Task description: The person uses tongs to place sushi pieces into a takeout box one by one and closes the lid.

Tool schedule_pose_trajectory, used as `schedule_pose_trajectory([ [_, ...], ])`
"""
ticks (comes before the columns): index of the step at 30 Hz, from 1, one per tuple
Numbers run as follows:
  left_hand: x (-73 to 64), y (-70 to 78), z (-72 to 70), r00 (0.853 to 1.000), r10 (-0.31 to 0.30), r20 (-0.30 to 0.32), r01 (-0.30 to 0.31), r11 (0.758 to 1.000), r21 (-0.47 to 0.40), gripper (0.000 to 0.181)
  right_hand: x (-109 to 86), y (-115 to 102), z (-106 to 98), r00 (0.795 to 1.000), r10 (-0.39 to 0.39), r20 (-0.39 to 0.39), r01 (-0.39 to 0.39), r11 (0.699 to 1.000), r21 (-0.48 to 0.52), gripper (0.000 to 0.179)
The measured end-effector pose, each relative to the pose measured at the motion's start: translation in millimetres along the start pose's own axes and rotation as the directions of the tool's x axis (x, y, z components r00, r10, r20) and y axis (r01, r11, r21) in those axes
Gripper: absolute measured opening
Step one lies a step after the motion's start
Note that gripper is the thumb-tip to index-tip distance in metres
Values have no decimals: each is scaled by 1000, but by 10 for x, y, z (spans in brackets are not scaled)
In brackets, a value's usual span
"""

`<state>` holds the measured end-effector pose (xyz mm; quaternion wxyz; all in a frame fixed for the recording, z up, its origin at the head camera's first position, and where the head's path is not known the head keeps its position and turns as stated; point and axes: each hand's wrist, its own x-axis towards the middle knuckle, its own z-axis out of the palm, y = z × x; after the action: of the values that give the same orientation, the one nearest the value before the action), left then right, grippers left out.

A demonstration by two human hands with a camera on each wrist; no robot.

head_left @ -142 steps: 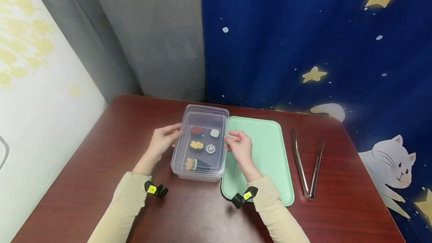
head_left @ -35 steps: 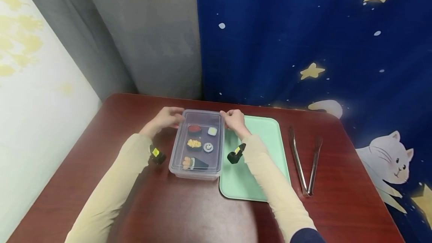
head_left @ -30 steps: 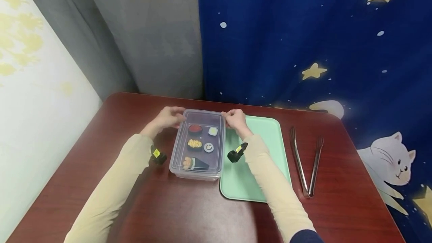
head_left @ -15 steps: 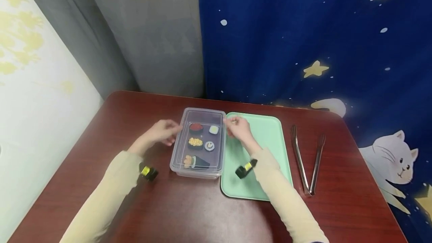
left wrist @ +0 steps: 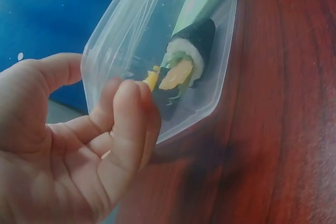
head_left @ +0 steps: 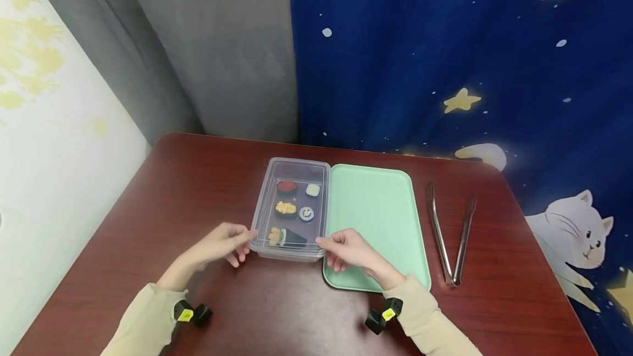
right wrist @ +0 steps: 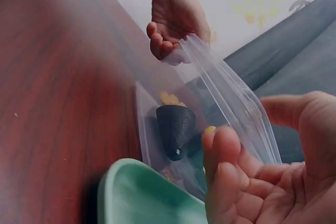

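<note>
A clear plastic food container (head_left: pixel 289 257) stands upright on the table with its clear lid (head_left: pixel 298 168) on top. Through the lid I see a cone-shaped hand roll (head_left: pixel 293 237), a corn-topped sushi (head_left: pixel 286 209), a red-topped sushi (head_left: pixel 287 187), a round roll (head_left: pixel 306 213) and a small white piece with a yellow centre (head_left: pixel 312 190). My left hand (head_left: pixel 225 243) pinches the lid's near left corner, thumb on the rim and curled fingers lower beside the wall. At the near right corner my right hand (head_left: pixel 350 250) pinches the rim likewise.
A light green tray (head_left: pixel 378 207) lies right of the container, close against it, under my right hand. Metal tongs (head_left: pixel 440 240) lie spread beyond it. Grey and blue curtains (head_left: pixel 395 59) hang behind the reddish-brown table (head_left: pixel 198 180).
Both hands were along the container's sides, then at its far corners; they have come down to the near corners. The container, tray and tongs have stayed in place.
</note>
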<state>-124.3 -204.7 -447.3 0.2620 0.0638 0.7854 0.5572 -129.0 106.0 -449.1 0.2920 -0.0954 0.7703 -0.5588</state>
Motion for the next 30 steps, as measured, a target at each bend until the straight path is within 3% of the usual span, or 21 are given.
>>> schedule_pose_trajectory([
  [5,8,-40,25,999,3,37,0,997,-76,35,-43,7,44,998,23,56,-27,996,88,40],
  [11,-5,-39,48,997,47,64,-35,984,-174,33,-55,-4,78,998,40,42,-48,973,224,33],
  [24,-4,-89,85,996,84,26,-77,976,-205,33,-15,47,151,1000,4,-12,0,945,328,31],
  [30,-7,-98,111,994,108,5,-105,977,-185,36,-20,61,143,1000,2,9,-5,941,338,29],
])
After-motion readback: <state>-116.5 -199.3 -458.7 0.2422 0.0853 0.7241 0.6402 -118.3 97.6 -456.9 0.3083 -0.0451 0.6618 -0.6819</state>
